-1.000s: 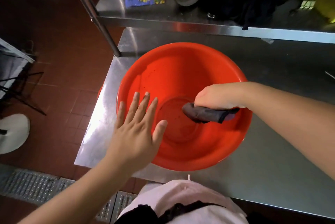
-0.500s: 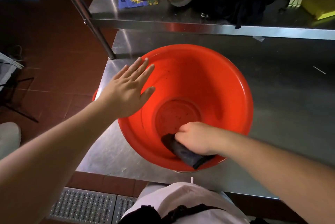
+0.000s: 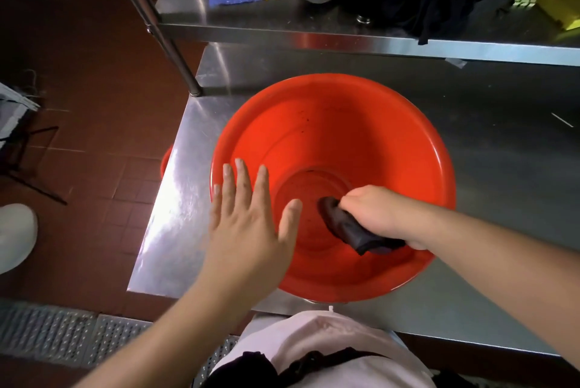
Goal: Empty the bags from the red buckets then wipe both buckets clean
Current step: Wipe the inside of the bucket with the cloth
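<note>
Cloth in right hand grip, inside bucket.

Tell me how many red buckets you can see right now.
2. One red bucket sits on the steel table, being wiped; a second red bucket peeks out below the table's left edge, mostly hidden.

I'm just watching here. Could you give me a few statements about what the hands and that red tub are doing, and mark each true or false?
1. The right hand grips a dark cloth inside the red bucket. True.
2. The left hand clutches a sponge. False: it is open, fingers straight, over the bucket's near-left rim.
3. The bucket stands on a steel table. True.
4. The bucket holds bags. False: only cloth and dark specks show.
</note>
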A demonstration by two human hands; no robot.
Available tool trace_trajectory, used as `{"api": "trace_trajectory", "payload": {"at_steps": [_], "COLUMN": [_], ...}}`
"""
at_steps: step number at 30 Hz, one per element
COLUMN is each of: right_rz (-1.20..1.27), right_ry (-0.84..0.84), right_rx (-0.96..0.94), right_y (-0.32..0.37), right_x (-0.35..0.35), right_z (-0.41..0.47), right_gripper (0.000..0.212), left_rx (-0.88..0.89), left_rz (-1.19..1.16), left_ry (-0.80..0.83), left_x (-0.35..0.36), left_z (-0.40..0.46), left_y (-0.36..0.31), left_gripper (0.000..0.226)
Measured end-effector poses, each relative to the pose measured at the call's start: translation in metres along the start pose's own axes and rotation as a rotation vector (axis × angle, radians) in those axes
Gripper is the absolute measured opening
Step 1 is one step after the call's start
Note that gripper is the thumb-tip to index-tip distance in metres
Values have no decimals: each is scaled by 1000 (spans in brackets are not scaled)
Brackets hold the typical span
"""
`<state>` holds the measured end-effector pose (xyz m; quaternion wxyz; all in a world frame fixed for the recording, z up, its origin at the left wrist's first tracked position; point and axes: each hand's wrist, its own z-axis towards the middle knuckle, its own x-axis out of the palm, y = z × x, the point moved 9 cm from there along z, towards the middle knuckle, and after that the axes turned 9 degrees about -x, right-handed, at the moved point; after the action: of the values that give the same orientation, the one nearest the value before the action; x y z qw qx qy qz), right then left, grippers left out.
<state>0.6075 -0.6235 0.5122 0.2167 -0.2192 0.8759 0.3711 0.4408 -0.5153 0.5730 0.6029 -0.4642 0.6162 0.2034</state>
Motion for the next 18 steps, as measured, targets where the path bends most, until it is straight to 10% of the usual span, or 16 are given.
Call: {"api": "trace_trajectory", "payload": {"at_steps": [18], "right_rz": [142], "right_ry": [246], "right_rx": [73], "right_y": [41], "right_x": [92], "right_z": [19], "right_gripper": [55], "left_rx": [143], "left_rz": [82], "left_ry": [-134], "left_x": [-4], "left_z": [59], "left_y": [-11], "left_gripper": [79]}}
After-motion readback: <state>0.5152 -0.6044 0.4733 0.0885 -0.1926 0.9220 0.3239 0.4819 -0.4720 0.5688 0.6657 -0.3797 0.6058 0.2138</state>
